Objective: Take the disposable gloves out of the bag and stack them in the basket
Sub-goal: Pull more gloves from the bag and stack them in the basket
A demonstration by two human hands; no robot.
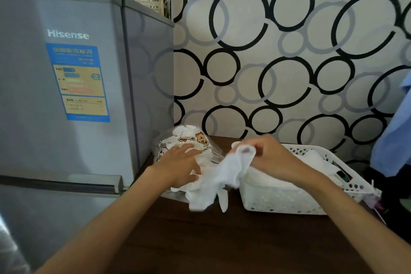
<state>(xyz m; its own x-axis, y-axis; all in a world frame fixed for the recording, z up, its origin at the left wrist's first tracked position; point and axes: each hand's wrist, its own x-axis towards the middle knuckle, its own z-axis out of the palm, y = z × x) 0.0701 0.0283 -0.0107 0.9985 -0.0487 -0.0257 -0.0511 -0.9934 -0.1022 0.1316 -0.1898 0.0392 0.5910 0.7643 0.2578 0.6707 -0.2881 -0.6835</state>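
A clear plastic bag (pixel 189 140) with cartoon prints lies on the dark wooden table (pixel 222 240), stuffed with white gloves. My left hand (pixel 178 164) rests flat on the bag, fingers spread. My right hand (pixel 271 158) pinches the cuff of a white glove (pixel 213 187), which hangs down between the bag and the basket. The white perforated basket (pixel 278 200) stands at the right and holds several white gloves (pixel 315 162).
A grey Hisense fridge (pixel 66 87) stands close at the left of the table. A wall with a black and grey ring pattern is behind. Blue cloth (pixel 393 135) hangs at the right edge. Small dark items lie in the basket's right end.
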